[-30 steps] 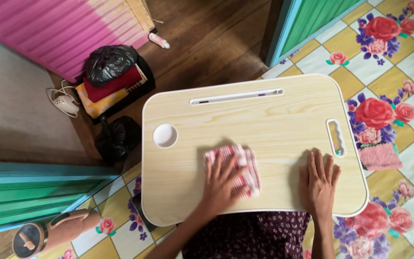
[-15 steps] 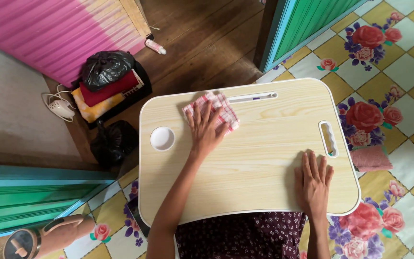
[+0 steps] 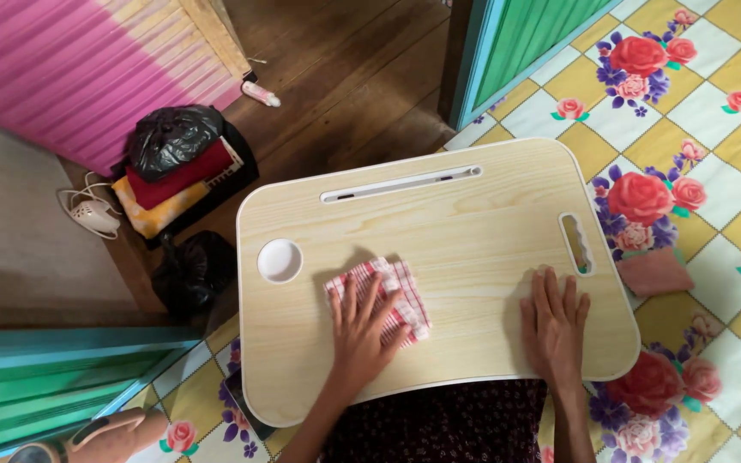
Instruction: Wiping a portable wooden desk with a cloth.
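Directly under my left hand point(image 3: 362, 330), fingers spread flat, lies a red-and-white checked cloth point(image 3: 383, 296) on the tray table point(image 3: 473, 223), fanning toward my right hand point(image 3: 555, 321), resting flat and empty beside it.

The pale wood-grain lap table point(image 3: 473, 231) with white edging offers mostly bare surface. Across its far half nothing stands up; only the long white slot point(image 3: 401, 183) near the far edge and the round white cup recess point(image 3: 280, 261) at the left dip below the surface, and the wavy handle cut-out point(image 3: 576, 243) opens at the right. On the near half, the left hand point(image 3: 360, 330) lies flat on the red-and-white checked cloth point(image 3: 388, 296), and the right hand point(image 3: 554, 324) lies flat near the right edge. Between them runs a clear strip of wood. Just off the right edge, a pink folded cloth point(image 3: 655, 271) lies on the floral floor.
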